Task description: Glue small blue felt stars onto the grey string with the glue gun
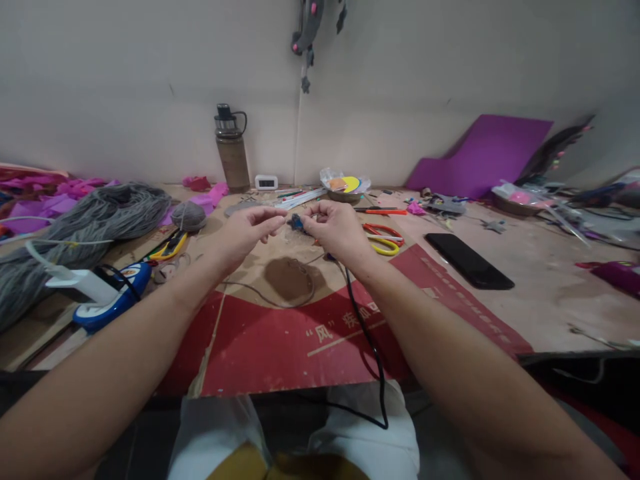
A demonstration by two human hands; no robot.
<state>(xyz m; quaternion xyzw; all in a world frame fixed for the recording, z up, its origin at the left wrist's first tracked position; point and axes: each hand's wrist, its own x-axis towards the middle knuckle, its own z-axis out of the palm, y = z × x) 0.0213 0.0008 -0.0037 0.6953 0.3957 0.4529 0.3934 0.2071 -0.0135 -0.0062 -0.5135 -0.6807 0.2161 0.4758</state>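
Both my hands are raised over the table's middle, close together. My right hand (336, 230) is closed in a pinch on a small dark blue object (296, 222), and a black cable (367, 337) hangs from under that hand down to my lap. My left hand (246, 230) has its fingertips pinched together just left of the blue object; what it pinches is too fine to make out. Beneath the hands a thin wire loop (280, 293) lies on a sheet of red and brown cardboard (280, 347).
Grey yarn (75, 223), a white charger on a blue reel (107, 293) and yellow-handled pliers (167, 248) lie left. Red and yellow scissors (384, 239) and a black phone (469, 260) lie right. A bottle (231, 150), small clock (266, 181), bowl (345, 187) and purple foam sheet (480, 157) stand by the wall.
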